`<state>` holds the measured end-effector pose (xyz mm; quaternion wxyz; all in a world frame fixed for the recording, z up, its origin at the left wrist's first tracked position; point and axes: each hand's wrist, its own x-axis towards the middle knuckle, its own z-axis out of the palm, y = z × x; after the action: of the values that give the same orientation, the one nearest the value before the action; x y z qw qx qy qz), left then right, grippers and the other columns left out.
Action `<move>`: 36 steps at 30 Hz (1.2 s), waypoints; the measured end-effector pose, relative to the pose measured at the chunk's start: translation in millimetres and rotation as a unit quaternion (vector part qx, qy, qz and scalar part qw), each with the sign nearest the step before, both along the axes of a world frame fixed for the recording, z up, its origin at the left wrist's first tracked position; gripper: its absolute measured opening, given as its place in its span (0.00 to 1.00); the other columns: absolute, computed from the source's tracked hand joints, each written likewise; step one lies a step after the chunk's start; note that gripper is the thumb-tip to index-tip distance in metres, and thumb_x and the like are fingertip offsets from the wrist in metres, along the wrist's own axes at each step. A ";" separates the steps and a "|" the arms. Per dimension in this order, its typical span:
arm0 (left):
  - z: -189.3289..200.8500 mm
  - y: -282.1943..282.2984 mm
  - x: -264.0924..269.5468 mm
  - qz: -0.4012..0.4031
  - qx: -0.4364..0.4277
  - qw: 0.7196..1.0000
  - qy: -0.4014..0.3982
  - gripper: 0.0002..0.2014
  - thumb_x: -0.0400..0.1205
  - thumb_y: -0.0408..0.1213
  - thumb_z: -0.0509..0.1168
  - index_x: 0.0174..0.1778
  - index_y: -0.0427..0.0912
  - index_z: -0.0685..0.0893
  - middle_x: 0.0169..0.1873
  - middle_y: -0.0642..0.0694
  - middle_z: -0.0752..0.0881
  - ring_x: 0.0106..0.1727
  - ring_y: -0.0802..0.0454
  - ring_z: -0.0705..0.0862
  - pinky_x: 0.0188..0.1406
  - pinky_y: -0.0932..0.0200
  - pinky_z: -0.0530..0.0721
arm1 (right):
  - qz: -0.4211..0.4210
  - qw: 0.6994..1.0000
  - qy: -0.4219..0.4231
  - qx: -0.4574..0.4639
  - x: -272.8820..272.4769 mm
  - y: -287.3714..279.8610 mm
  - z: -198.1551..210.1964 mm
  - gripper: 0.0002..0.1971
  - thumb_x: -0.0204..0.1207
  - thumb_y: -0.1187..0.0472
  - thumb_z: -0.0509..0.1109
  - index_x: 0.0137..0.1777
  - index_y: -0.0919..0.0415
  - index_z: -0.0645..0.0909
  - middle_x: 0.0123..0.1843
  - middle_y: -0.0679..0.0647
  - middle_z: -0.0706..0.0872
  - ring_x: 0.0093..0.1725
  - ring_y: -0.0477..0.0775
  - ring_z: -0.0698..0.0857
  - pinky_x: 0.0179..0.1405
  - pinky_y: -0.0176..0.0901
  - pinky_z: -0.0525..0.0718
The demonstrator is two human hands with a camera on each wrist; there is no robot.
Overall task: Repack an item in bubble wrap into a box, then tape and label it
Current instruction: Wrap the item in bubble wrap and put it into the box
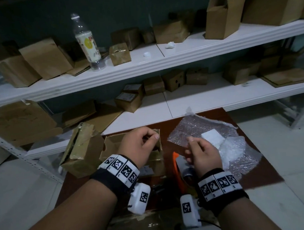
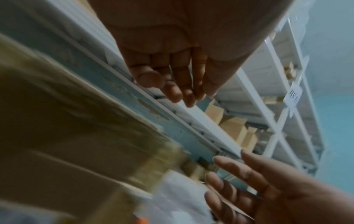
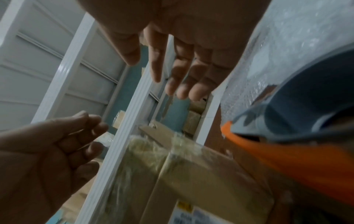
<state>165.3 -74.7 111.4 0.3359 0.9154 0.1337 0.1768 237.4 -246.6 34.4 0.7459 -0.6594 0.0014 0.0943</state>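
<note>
Both forearms fill the bottom of the head view, marker bands on the wrists, and neither hand carries anything: the left hand (image 1: 140,145) hangs over the open cardboard box (image 1: 132,151) with fingers loosely curled and empty, the right hand (image 1: 201,152) hovers just above the tape dispenser (image 1: 182,168), fingers relaxed, nothing in it. The item, a small white block (image 1: 212,137), lies unwrapped on the spread bubble wrap (image 1: 202,129) to the right of the box, on the brown tabletop (image 1: 261,175). So wrapping looks like it is not yet done, and that is where trouble could start. The sheet is thin, crumpled and partly doubled over at its near edge; a grab at one corner could drag the block off toward the tabletop's right edge. The orange-sided dispenser sits tight between box and wrap, right under the right wrist, so a careless sweep could knock it or snag the film on its cutter. The box's flaps look torn and tape-crusted; they may spring inward and block the drop. A second taped box (image 1: 80,151) leans close on the left, crowding that side.
</note>
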 end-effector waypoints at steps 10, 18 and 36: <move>-37.4 -77.0 39.0 -0.101 0.023 0.990 0.093 0.07 0.80 0.47 0.71 0.52 0.56 0.86 0.50 0.58 0.83 0.48 0.63 0.83 0.51 0.66 0.82 | -0.250 0.963 0.061 -0.080 26.7 -97.5 8.7 0.08 0.79 0.52 0.68 0.47 0.55 0.85 0.46 0.52 0.88 0.45 0.54 0.84 0.55 0.48 0.81; -61.4 -122.1 80.8 -0.126 0.079 0.973 0.176 0.12 0.79 0.50 0.71 0.57 0.56 0.82 0.61 0.55 0.79 0.63 0.54 0.79 0.66 0.55 0.78 | -0.214 0.970 0.101 -0.059 48.2 -128.4 -6.0 0.18 0.85 0.65 0.62 0.31 0.58 0.69 0.59 0.86 0.79 0.27 0.50 0.69 0.28 0.41 0.69; -106.3 -141.3 131.0 -0.065 0.060 0.953 0.289 0.06 0.83 0.35 0.64 0.46 0.53 0.78 0.49 0.46 0.87 0.44 0.49 0.83 0.44 0.60 0.79 | -0.159 0.975 0.142 -0.067 67.5 -134.3 -23.8 0.19 0.85 0.66 0.62 0.30 0.56 0.69 0.28 0.52 0.71 0.26 0.46 0.68 0.16 0.24 0.66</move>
<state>296.3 -216.0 5.1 0.2383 0.9526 0.1540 -0.1098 305.0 -380.9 10.6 0.6973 -0.6793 0.2186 0.0672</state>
